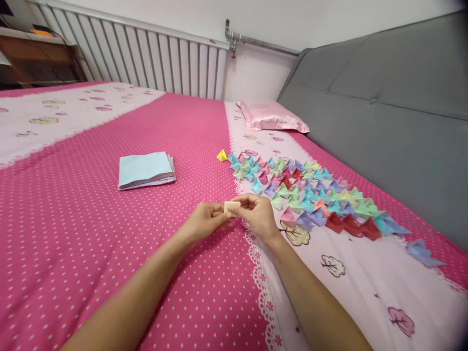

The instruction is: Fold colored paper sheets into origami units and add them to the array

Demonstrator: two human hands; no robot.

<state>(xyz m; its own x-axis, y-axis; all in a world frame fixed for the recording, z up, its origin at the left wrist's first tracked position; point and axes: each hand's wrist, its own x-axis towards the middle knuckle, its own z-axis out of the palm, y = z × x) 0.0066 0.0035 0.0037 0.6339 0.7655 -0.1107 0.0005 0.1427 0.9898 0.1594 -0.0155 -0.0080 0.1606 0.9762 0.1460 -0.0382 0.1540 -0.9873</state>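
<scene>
Between my two hands, over the bed, is a small folded piece of pale yellow paper [231, 205]. My left hand [206, 219] pinches its left side, and my right hand [258, 214] grips it from the right with the thumb across its front. Fingers cover part of the paper. Just beyond my right hand lie many folded paper boats [307, 195] in rows, in blue, green, pink, red and purple. A bright yellow boat [222, 155] sits at their far left end. To the left rests a stack of paper sheets [146, 168], light blue on top.
The bed carries a pink dotted cover [91, 234] with pale printed bands. A pink satin pillow [272, 116] lies at the far side, by a grey padded headboard [387, 92]. A white radiator [146, 53] and a pipe [263, 44] run along the wall.
</scene>
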